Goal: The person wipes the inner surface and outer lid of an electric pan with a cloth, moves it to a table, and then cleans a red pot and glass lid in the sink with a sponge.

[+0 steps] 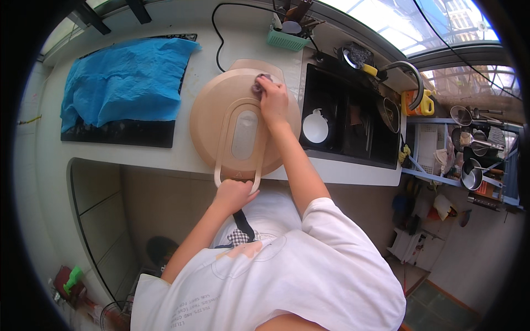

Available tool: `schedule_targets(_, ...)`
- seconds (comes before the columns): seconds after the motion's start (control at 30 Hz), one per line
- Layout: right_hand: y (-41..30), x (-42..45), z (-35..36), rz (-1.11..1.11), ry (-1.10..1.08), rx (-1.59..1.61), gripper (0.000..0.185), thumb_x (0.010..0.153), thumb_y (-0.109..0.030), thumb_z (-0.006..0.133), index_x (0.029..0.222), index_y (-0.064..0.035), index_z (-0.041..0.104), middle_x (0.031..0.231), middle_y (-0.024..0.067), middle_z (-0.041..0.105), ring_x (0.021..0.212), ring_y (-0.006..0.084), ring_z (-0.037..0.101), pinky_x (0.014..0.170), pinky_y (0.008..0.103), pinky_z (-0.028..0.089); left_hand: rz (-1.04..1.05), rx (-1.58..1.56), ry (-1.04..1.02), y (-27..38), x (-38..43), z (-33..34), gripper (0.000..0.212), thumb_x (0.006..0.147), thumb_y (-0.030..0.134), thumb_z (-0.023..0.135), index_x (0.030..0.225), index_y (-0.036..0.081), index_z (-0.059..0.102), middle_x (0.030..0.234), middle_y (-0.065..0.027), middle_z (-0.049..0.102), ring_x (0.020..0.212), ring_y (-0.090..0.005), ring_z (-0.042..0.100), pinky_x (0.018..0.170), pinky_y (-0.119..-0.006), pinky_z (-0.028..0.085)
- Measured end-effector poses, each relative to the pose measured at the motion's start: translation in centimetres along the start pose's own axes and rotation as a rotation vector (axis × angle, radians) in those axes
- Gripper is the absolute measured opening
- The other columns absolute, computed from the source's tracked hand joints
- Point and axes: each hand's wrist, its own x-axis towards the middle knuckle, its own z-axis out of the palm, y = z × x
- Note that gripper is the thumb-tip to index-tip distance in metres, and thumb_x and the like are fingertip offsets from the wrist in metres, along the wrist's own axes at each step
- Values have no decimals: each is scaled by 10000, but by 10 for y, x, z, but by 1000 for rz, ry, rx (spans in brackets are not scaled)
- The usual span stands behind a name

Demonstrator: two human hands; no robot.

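Before me on the white counter stands a round beige electric appliance (203, 120), perhaps an electric baking pan, its lid down. A long loop handle (219, 153) runs over the lid toward me around a pale oval window (244, 134). My left hand (235, 194) grips the near end of that handle at the counter's front edge. A crumpled greyish-purple cloth (260, 83) is pinched in the fingers of my right hand (274, 101), pressed on the lid's far right part. The cloth is partly hidden by those fingers.
Left lies a black cooktop (120, 138) under a blue cloth (128, 82). Right is a black sink (352, 151) with a white bowl (315, 127) and a curved faucet (418, 78). A green utensil basket (287, 40) stands behind. The appliance's black cord (213, 25) loops across the back.
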Motion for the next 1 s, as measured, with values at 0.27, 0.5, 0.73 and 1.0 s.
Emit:
schedule_targets(0.27, -67, -3, 77, -201, -21, -121, 273, 800, -51, 565, 1058, -55, 655, 1165, 92, 660, 963, 307, 541, 892, 370, 460, -33, -6, -85, 3, 5, -3, 398, 873, 411, 594, 681, 64, 569, 548, -131, 593, 538, -317, 616, 532, -447, 488)
schedule_targets(0.5, -56, -6, 39, -211, -202, 85, 307, 769, 18, 579, 1042, -77, 684, 1160, 52, 670, 972, 300, 560, 894, 369, 476, -21, 31, -29, 1, 1, -5, 391, 869, 403, 599, 672, 65, 587, 548, -105, 605, 538, -289, 629, 535, -414, 497)
schedule_targets(0.73, 13, -81, -84, 32, -154, -131, 346, 816, 65, 549, 1090, -92, 691, 1176, 70, 671, 908, 291, 554, 889, 357, 459, 44, 19, 100, -3, -1, 8, 368, 832, 391, 650, 668, 70, 575, 500, -102, 563, 480, -287, 591, 495, -401, 483)
schedule_targets(1.0, -36, -40, -14, 33, -54, -83, 302, 798, 20, 560, 1067, -62, 669, 1161, 86, 668, 926, 308, 542, 875, 371, 456, 76, -2, 75, -5, 2, 9, 366, 837, 392, 640, 671, 72, 578, 520, -112, 577, 478, -297, 586, 496, -410, 482)
